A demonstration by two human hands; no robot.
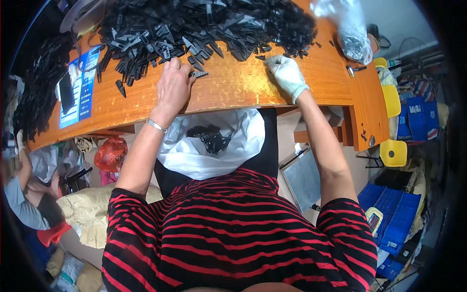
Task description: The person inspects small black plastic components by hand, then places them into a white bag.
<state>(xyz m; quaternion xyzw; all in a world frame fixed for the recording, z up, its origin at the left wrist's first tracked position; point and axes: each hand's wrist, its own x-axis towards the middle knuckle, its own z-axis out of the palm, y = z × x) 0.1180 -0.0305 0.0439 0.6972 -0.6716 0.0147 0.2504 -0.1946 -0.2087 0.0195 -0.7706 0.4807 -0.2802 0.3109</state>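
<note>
Small black pieces [209,29] are being borne in a heap by the bench [233,87], top of frame. Light, stiff, slightly slick plastic is being assumed; broad flat sides are being judged best for holding, thin tips probably fragile. Bare left hand [174,86], upper centre-left: fingers are being held curled beside a loose piece [199,74], grip can't be told. Gloved right hand [287,77], upper centre-right: fingers are being held bunched near a dark bit [260,57], grip unclear. More dark pieces are being held by a white bag [187,163], centre.
</note>
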